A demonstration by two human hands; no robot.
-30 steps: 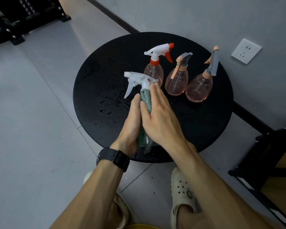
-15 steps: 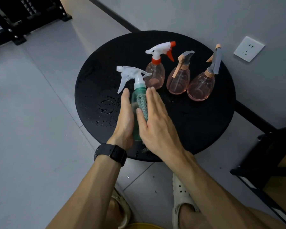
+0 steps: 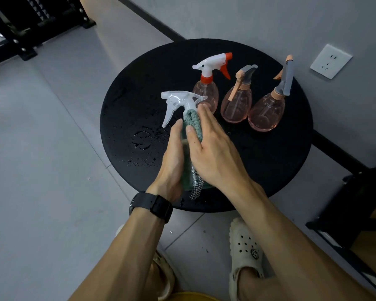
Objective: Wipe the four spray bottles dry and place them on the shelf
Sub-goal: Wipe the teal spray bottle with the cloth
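Note:
A green spray bottle (image 3: 186, 170) with a clear white trigger head (image 3: 178, 102) is held above the near half of the round black table (image 3: 280, 170). My left hand (image 3: 172, 161) grips its left side. My right hand (image 3: 213, 153) presses a grey-green cloth (image 3: 193, 123) against the bottle's neck and right side; a cloth end hangs below. Three pink bottles stand at the back: one with a white and red trigger (image 3: 206, 92), a middle one with a grey and peach trigger (image 3: 237, 105), and a right one (image 3: 266, 114).
Water drops and a wet ring (image 3: 141, 141) lie on the table's left part. A white wall socket (image 3: 330, 60) is on the grey wall behind. A black shelf frame (image 3: 356, 213) stands at the right, another black rack (image 3: 20, 22) at the top left. My sandalled feet are below the table.
The cloth under my right hand slid down off the bottle's neck and has come back up to just under the trigger head. The bottle shifted slightly between my hands.

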